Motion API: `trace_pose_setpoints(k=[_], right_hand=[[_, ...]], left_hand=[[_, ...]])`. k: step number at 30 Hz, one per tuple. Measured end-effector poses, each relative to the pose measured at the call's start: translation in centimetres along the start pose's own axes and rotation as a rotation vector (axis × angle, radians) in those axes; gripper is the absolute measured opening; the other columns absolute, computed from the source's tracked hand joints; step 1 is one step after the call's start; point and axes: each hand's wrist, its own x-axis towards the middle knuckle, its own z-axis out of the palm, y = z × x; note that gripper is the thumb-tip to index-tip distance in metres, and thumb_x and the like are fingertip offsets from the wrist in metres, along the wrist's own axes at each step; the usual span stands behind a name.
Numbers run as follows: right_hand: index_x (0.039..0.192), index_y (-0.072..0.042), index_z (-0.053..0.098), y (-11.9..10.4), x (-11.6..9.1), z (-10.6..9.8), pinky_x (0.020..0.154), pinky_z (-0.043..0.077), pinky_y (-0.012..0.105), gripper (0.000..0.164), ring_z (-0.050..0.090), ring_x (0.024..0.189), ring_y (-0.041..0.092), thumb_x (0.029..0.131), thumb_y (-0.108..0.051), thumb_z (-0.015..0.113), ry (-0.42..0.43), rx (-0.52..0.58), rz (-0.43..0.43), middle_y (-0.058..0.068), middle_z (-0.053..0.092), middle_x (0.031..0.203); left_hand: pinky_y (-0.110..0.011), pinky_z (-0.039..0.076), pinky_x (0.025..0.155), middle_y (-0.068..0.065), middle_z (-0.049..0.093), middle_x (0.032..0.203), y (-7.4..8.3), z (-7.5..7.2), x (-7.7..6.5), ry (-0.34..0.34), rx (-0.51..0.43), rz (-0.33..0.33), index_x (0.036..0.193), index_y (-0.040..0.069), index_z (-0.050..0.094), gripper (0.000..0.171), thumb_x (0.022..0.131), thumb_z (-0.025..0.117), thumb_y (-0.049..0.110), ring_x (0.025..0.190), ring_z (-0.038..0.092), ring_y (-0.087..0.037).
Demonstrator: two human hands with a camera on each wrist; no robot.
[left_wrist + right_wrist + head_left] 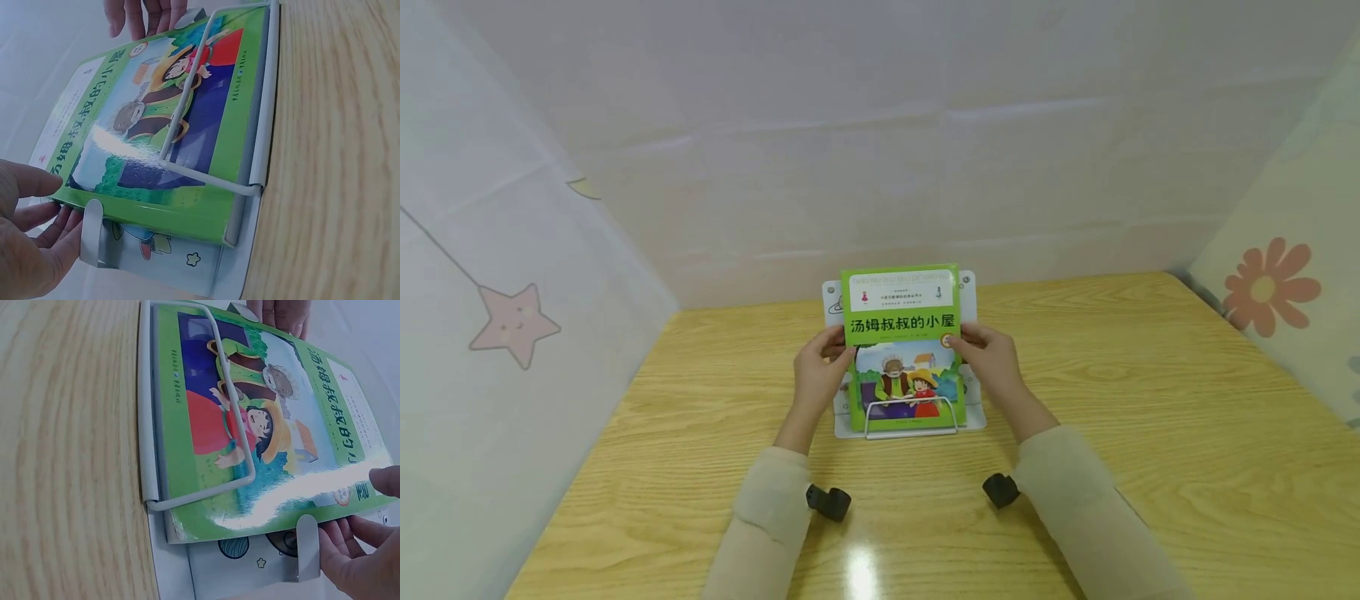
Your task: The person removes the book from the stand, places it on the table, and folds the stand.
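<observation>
A green picture book [904, 333] with two cartoon figures on its cover leans upright on a white book stand [967, 298]. A white wire bar [912, 432] of the stand crosses the front of the lower cover. My left hand [822, 367] pinches the book's left edge, thumb at the front and fingers behind. At the right edge, my right hand [995, 360] holds the book the same way, its thumb over the cover. Small metal side clips show beside the book: one clip [92, 232] in the left wrist view, another clip [307, 547] in the right wrist view.
The stand rests on a wood-grain table [1112, 400]. Behind it hangs a pale cloth backdrop [880, 167], with a star [516, 325] at left and a red flower [1272, 287] at right. Black wrist cameras [829, 502] sit by both sleeves.
</observation>
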Motion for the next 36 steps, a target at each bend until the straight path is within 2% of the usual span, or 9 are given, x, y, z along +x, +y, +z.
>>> trace_pose_setpoints(k=[8, 11, 13, 18, 20, 30, 36], right_hand=[[0.12, 0.001, 0.047, -0.3, 0.5, 0.1, 0.081, 0.043, 0.029, 0.038, 0.051, 0.097, 0.024, 0.086, -0.014, 0.053, 0.034, 0.104, 0.128, 0.015, 0.05, 0.112], [0.119, 0.002, 0.048, -0.2, 0.7, 0.2, 0.081, 0.044, 0.027, 0.037, 0.051, 0.097, 0.023, 0.085, -0.013, 0.053, 0.055, 0.116, 0.142, 0.016, 0.049, 0.113], [0.117, 0.001, 0.05, 0.9, 1.5, 0.2, 0.078, 0.045, 0.026, 0.037, 0.053, 0.094, 0.022, 0.084, -0.015, 0.056, 0.069, 0.154, 0.131, 0.015, 0.051, 0.11], [0.116, 0.003, 0.051, 0.6, 1.5, 0.4, 0.078, 0.045, 0.026, 0.036, 0.052, 0.096, 0.022, 0.084, -0.013, 0.056, 0.094, 0.201, 0.161, 0.016, 0.05, 0.11], [0.116, 0.004, 0.049, -0.6, 0.7, 0.6, 0.082, 0.043, 0.027, 0.035, 0.049, 0.097, 0.022, 0.085, -0.009, 0.053, 0.105, 0.185, 0.189, 0.017, 0.048, 0.111], [0.112, 0.004, 0.053, -0.7, 0.8, 0.8, 0.076, 0.045, 0.025, 0.03, 0.05, 0.091, 0.02, 0.084, -0.007, 0.053, 0.152, 0.161, 0.185, 0.015, 0.05, 0.108], [0.111, 0.002, 0.053, -0.9, 1.0, 0.8, 0.074, 0.045, 0.025, 0.028, 0.051, 0.088, 0.019, 0.085, -0.008, 0.052, 0.151, 0.17, 0.196, 0.013, 0.051, 0.107]], left_hand=[[-0.027, 0.047, 0.074, -0.014, 0.059, 0.094, 0.1, 0.0, 0.4, 0.008, 0.023, -0.005, 0.107, -0.004, 0.057, 0.032, 0.075, 0.06, -0.001, 0.083, 0.056, -0.023], [-0.027, 0.047, 0.074, -0.014, 0.059, 0.094, 0.1, 0.0, 0.5, 0.009, 0.018, -0.012, 0.106, -0.004, 0.057, 0.031, 0.075, 0.059, -0.002, 0.082, 0.056, -0.023], [-0.026, 0.047, 0.074, -0.014, 0.059, 0.093, 0.1, 0.0, 0.6, 0.014, 0.015, -0.019, 0.105, -0.004, 0.058, 0.03, 0.076, 0.059, -0.002, 0.082, 0.056, -0.023], [-0.025, 0.047, 0.073, -0.014, 0.059, 0.092, 0.0, 0.1, 0.7, 0.042, -0.011, -0.046, 0.104, -0.003, 0.059, 0.028, 0.076, 0.059, -0.004, 0.082, 0.057, -0.022], [-0.025, 0.047, 0.073, -0.014, 0.06, 0.092, 0.1, 0.1, 0.6, 0.053, -0.03, -0.062, 0.103, -0.003, 0.059, 0.028, 0.075, 0.059, -0.004, 0.082, 0.057, -0.023], [-0.024, 0.047, 0.073, -0.014, 0.06, 0.093, 0.3, 0.4, 0.7, 0.092, -0.107, -0.159, 0.102, -0.002, 0.06, 0.028, 0.074, 0.06, -0.006, 0.084, 0.057, -0.022], [-0.023, 0.047, 0.074, -0.015, 0.059, 0.094, 0.7, 0.3, 0.8, 0.092, -0.163, -0.172, 0.101, -0.003, 0.06, 0.028, 0.074, 0.059, -0.008, 0.085, 0.056, -0.022]])
